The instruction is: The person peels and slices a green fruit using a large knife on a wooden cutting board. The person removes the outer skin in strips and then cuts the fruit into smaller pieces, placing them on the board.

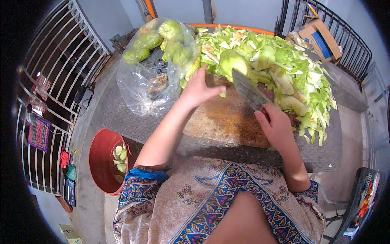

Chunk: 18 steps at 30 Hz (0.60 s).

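My right hand [277, 127] grips the handle of a wide-bladed knife [252, 92], its blade pointing up and to the left. The blade's tip meets or overlaps a partly peeled, pale green chayote-like fruit [233, 62] at the far side of a wooden cutting board [225, 118]. My left hand [202, 87] is over the board's left part, fingers apart and thumb stretched out, holding nothing. A small green scrap sits by its thumb. Beside it, a clear plastic bag [142, 95] contains several whole green fruits [170, 30].
A large heap of green peelings [292, 69] covers the table's [122, 122] far and right side. At lower left a red bucket [97, 162] holds pale cut pieces [120, 156]. A white barred grille [44, 101] stands left. A cardboard box [319, 38] lies near dark railings at back right.
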Tool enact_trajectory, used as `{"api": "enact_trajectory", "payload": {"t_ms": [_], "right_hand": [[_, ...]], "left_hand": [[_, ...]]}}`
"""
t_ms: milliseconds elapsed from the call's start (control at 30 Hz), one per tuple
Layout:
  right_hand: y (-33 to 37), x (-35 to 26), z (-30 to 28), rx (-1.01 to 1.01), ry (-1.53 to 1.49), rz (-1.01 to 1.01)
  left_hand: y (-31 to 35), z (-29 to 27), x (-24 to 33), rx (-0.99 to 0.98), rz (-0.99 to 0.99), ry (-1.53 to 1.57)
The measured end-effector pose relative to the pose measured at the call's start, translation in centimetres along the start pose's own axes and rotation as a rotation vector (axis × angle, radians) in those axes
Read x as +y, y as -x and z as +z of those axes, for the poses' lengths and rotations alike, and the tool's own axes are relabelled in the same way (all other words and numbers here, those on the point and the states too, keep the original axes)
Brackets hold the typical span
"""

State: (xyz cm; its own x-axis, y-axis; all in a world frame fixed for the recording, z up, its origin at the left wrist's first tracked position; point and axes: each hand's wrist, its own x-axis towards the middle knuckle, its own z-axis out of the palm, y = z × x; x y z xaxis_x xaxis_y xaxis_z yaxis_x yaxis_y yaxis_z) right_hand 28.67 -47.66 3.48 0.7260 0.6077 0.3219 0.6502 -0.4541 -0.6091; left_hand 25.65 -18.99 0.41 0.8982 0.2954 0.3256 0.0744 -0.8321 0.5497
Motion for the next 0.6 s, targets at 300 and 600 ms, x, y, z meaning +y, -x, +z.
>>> {"api": "enact_trajectory", "payload": {"t_ms": [300, 600], "right_hand": [[-0.9, 1.6, -3.5, 0.22, -0.123, 0.11], [2.2, 3.6, -5.6, 0.31, -0.293, 0.2]], "left_hand": [[-10.7, 3.1, 6.0, -0.187, -0.221, -0.064], [-6.7, 4.8, 3.0, 0.174, 0.244, 0.004]]}}
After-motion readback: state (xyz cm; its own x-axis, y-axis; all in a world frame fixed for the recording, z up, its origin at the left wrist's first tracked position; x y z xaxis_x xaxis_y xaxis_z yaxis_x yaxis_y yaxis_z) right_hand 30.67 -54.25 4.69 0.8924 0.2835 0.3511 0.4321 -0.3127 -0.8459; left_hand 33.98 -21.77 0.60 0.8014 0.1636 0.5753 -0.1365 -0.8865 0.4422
